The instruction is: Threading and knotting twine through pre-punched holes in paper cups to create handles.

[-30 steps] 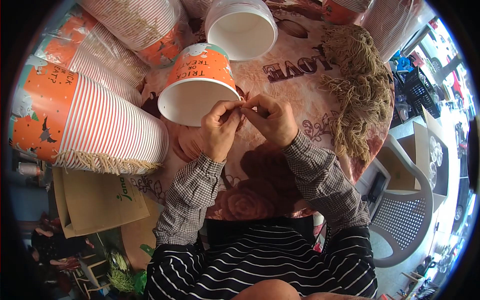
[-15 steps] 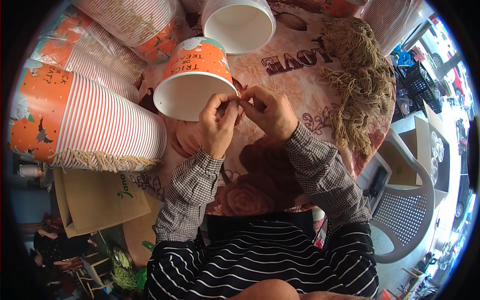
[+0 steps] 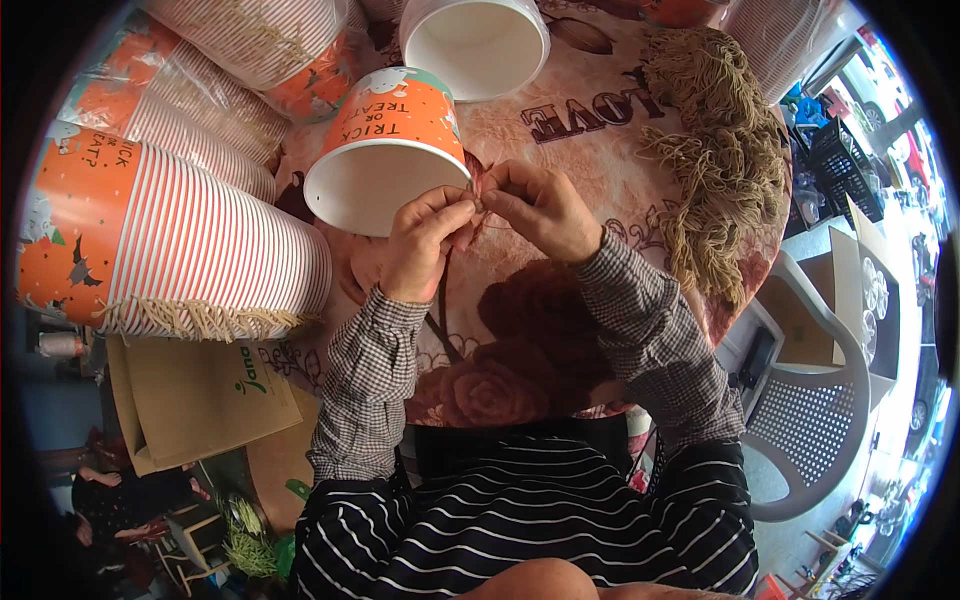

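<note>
An orange paper bucket (image 3: 395, 125) with Halloween pictures lies on its side on the table, its white open mouth facing me. Just right of its rim, my left hand (image 3: 425, 245) and my right hand (image 3: 545, 205) meet fingertip to fingertip. Both are closed in a pinch on a thin bit of tan cord (image 3: 478, 204), mostly hidden by the fingers. Whether the cord passes through the bucket's wall I cannot tell. To the right lies a loose heap of tan cords (image 3: 720, 170).
A long stack of nested orange buckets (image 3: 215, 235), with cords along its lower side, lies at left. Plastic-wrapped stacks (image 3: 180, 95) are behind it. Another bucket, white inside (image 3: 475, 55), lies at the back. A grey plastic chair (image 3: 810, 420) stands right; a cardboard box (image 3: 205, 400) sits lower left.
My hands have shifted slightly, the fingertips still together beside the rim. My left forearm has moved a little left. The bucket appears a little higher in view.
</note>
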Available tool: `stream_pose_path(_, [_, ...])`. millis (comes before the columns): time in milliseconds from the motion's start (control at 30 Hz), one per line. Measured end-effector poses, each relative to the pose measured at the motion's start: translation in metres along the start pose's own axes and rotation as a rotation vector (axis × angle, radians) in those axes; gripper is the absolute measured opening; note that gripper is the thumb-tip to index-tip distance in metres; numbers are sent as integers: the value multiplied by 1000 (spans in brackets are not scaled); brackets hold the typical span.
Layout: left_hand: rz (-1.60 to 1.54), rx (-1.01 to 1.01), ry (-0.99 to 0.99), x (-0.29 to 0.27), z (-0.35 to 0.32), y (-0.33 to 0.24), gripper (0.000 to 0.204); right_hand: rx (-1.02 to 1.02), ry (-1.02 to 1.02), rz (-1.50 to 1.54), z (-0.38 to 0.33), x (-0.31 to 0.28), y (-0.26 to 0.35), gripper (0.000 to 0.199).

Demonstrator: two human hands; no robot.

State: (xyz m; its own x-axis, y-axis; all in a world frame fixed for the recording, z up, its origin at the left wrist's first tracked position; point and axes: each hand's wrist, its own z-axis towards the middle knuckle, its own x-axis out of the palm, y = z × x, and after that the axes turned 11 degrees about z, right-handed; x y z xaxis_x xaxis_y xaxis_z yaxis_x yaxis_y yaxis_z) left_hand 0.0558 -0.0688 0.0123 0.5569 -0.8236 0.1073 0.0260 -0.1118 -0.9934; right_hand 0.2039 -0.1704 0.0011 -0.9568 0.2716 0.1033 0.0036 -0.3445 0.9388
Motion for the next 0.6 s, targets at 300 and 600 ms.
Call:
stream_pose_path(300, [-526,-124,302,-4,3,5,10,263,60,440,-1,1,10,13])
stream_pose_path(600, [-469,-49,95,-1,2,5,11,166,36,225,-2,7,8,19])
